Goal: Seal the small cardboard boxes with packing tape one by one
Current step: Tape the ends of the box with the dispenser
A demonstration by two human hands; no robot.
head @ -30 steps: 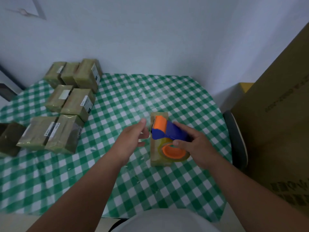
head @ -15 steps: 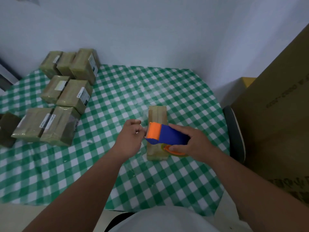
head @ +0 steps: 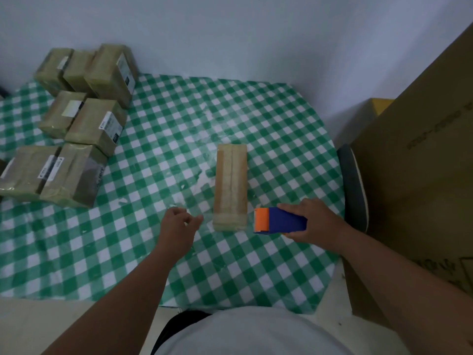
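A small, long cardboard box point(head: 231, 185) lies on the green checked tablecloth point(head: 179, 139) near the middle, with a strip of clear tape along its top seam. My right hand point(head: 311, 224) grips a blue and orange tape dispenser point(head: 279, 221) just right of the box's near end. My left hand point(head: 179, 226) hovers left of the box's near end, fingers loosely curled, and a faint strip of clear tape seems to stretch from its fingertips toward the box.
Several taped boxes point(head: 84, 124) with labels are grouped at the table's left and back left. A very large cardboard carton point(head: 419, 175) stands at the right, with a dark chair edge point(head: 354, 185) beside the table. A white wall is behind.
My right hand has pulled the dispenser off the box, toward me and to the right. The box top now shows in full. My left hand has drawn slightly away to the left.
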